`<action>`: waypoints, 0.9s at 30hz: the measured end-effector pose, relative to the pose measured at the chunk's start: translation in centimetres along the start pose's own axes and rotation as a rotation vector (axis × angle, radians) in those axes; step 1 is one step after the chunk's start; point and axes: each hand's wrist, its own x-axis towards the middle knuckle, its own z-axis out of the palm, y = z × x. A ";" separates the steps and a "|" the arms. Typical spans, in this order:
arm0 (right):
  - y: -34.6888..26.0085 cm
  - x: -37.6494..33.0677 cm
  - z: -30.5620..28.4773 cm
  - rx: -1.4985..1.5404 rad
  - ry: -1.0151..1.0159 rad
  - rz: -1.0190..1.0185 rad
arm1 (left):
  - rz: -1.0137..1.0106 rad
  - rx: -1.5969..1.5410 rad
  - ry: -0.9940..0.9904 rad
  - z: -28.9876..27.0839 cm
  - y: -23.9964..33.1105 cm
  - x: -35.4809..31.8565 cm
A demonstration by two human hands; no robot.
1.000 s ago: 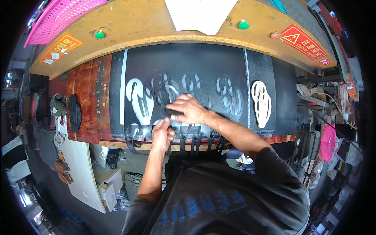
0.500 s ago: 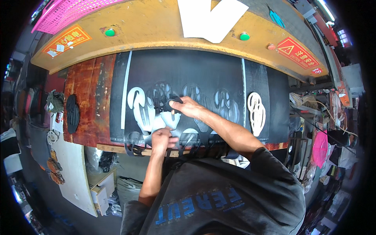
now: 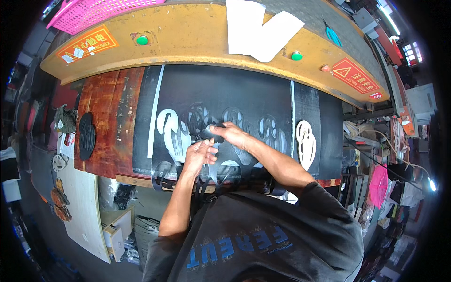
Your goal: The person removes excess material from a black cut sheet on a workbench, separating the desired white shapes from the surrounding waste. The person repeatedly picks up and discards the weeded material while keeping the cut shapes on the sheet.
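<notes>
A wide black sheet (image 3: 235, 94) lies on the press bed, punched with several oval, ribbed holes that show white beneath. My right hand (image 3: 231, 135) pinches a small black cut piece (image 3: 210, 133) above the sheet's middle holes. My left hand (image 3: 198, 155) sits just below it, fingers curled on the same black piece. A white oval cutout shape (image 3: 306, 143) shows at the sheet's right end, and another white one (image 3: 173, 134) at the left of my hands.
The yellow press beam (image 3: 197, 42) with green buttons (image 3: 142, 40) spans the back, white paper sheets (image 3: 256, 28) on it. A pink basket (image 3: 94, 11) sits top left. A black oval piece (image 3: 86, 136) lies on the brown wooden board (image 3: 105, 122) at left.
Both hands have lifted from the sheet's front edge toward its middle. They now hold a black cut piece together.
</notes>
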 end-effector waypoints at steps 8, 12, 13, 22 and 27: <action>-12.4 0.3 -8.9 -0.020 0.612 -0.415 | -0.103 0.013 0.124 -0.4 -0.4 1.0; -17.2 -2.9 -11.5 -0.232 0.752 -0.784 | -0.080 0.034 0.129 0.0 -0.7 0.6; -18.2 -4.5 -12.2 -0.234 0.580 -0.707 | -0.056 0.039 0.135 0.2 -0.8 0.4; -18.6 -6.2 -10.2 -0.470 0.560 -0.754 | -0.067 0.038 0.158 0.1 -0.7 1.2; -18.2 -5.3 -12.6 -0.169 0.702 -0.743 | -0.124 0.026 0.147 0.3 0.6 1.2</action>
